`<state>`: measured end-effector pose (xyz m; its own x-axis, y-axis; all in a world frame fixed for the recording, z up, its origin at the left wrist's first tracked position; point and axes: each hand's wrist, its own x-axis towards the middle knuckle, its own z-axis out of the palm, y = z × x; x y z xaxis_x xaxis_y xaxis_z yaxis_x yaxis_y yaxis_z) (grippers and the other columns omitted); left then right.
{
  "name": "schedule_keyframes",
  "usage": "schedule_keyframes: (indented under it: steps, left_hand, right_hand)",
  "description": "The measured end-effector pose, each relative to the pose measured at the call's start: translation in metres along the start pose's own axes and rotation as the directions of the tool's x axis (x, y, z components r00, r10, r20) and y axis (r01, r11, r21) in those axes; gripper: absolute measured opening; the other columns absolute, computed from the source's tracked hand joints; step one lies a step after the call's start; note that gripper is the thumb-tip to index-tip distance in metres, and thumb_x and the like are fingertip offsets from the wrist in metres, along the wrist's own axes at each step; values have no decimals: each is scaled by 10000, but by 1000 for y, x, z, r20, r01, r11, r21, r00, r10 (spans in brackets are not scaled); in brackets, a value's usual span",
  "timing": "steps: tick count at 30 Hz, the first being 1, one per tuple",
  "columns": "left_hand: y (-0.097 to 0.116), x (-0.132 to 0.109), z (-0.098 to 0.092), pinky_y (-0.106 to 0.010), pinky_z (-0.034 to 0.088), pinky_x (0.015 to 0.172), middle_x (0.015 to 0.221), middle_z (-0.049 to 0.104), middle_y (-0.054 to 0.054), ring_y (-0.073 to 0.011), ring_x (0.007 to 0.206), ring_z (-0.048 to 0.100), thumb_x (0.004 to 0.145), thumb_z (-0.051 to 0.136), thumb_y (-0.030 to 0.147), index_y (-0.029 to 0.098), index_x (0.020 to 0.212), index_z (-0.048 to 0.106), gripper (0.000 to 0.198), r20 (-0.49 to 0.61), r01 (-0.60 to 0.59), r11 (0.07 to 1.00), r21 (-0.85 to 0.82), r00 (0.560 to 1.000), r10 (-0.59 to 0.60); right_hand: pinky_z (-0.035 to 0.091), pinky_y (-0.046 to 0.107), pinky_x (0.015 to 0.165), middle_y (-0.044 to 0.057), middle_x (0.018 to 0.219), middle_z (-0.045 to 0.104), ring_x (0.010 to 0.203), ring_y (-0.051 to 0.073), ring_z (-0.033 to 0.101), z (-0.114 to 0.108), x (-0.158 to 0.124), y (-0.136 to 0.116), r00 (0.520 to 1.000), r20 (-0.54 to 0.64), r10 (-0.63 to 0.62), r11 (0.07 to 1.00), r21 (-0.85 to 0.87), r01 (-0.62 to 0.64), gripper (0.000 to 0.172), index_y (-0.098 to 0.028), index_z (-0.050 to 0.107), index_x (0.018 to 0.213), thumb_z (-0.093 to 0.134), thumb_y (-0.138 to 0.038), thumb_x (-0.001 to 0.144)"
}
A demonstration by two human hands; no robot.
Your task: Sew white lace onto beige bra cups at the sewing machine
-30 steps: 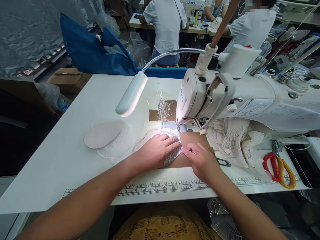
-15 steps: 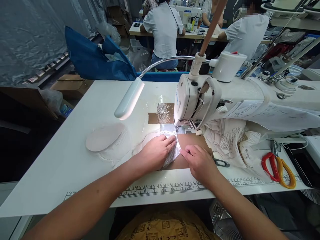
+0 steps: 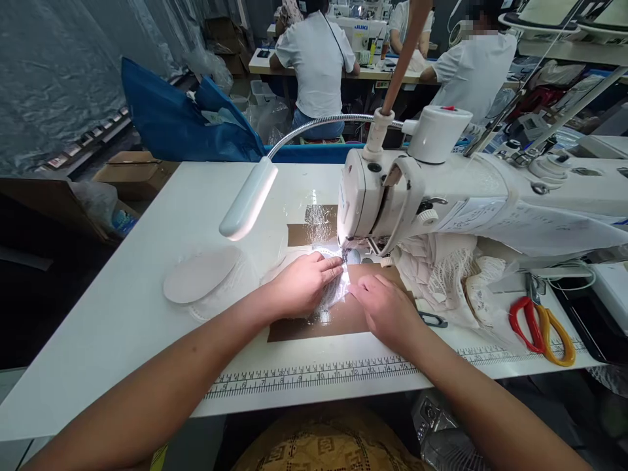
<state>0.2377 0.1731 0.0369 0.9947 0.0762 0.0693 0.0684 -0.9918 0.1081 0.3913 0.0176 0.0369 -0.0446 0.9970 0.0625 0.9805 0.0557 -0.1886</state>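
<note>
A piece of white lace fabric (image 3: 334,292) lies under the needle area of the white sewing machine (image 3: 366,196). My left hand (image 3: 307,281) rests flat on it, fingers stretched toward the presser foot. Just right of the fabric, my right hand (image 3: 385,307) pinches its near right edge between thumb and forefinger. Brown tape or card (image 3: 314,327) covers the table under and around the fabric. To the left lies a pale oval pad (image 3: 201,275) on sheer lace-edged cloth.
A lamp (image 3: 249,199) on a bent metal neck lights the work. Right of the needle are bunched lace pieces (image 3: 441,268), a small thread snipper (image 3: 432,319) and red-and-orange scissors (image 3: 542,327). A ruler strip (image 3: 314,378) runs along the front edge. Co-workers sit behind.
My left hand and the fabric have shifted slightly up toward the needle, baring more brown surface below. The right hand stays at the fabric's edge. The whole view has shifted slightly.
</note>
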Motion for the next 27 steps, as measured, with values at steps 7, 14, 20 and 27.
schedule_keyframes:
  steps: [7,14,20,27]
  left_hand:
    - [-25,10,4,-430,486,815,1363,551,-162,-273,979,592,815,496,119,101,1302,570,493,-54,-67,998,-16,996,66]
    - [-22,5,1,-411,483,876,1262,623,-131,-254,1059,570,934,439,125,154,1190,643,329,-131,-156,985,-74,981,145]
    - [-31,7,2,-422,465,914,1295,613,-100,-260,1116,558,888,474,77,171,1214,622,371,-136,-182,977,-115,977,166]
    - [-41,13,3,-399,476,841,1284,623,-89,-252,1051,578,864,472,58,180,1231,598,407,-158,-164,984,-75,976,151]
  right_hand:
    - [294,305,628,73,859,572,748,189,438,-9,21,-1,989,114,92,995,-44,-87,343,-148,653,937,435,41,750]
    - [310,319,632,92,928,604,771,207,483,0,22,-1,991,59,121,990,-78,-117,388,-154,639,1123,448,-10,817]
    - [296,312,593,90,927,612,767,207,497,4,26,3,995,0,104,991,-81,-104,405,-164,649,1150,451,-19,828]
    - [257,298,541,60,870,586,700,182,456,9,25,9,991,-94,96,994,-38,-100,453,-197,643,1198,477,-26,813]
